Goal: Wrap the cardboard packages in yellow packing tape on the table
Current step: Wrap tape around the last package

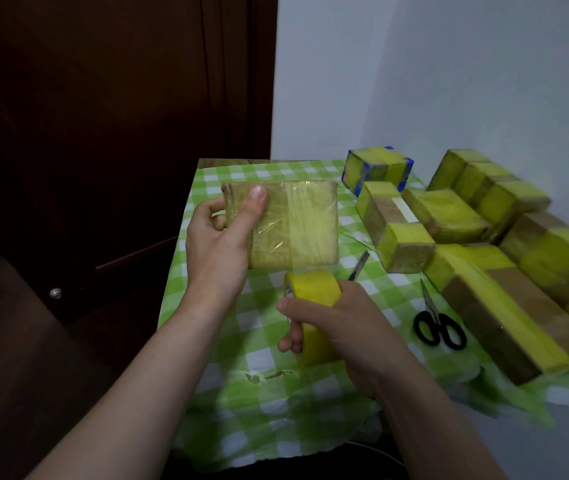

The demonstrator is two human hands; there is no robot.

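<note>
Centre frame: left hand [220, 244], fingers clasping a flat rectangular cardboard package [297, 226] covered in yellow tape, held over the green-checked counter [265, 403]; just below its lower edge, right hand [345, 327], fingers grasping a yellow packing-tape roll [314, 285]; print on the roll's core unreadable; black-handled scissors [437, 327] and taped cardboard packages [484, 306] lie at right.

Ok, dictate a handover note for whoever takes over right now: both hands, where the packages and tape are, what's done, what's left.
Left hand holds a flat package up over the table, thumb on its face.
Right hand grips the yellow tape roll just under it.
Scissors lie to the right, beside the stacked packages.
Done: held package mostly taped; stack carries yellow bands.
Left: finish this one; several stacked boxes still show bare cardboard.
</note>
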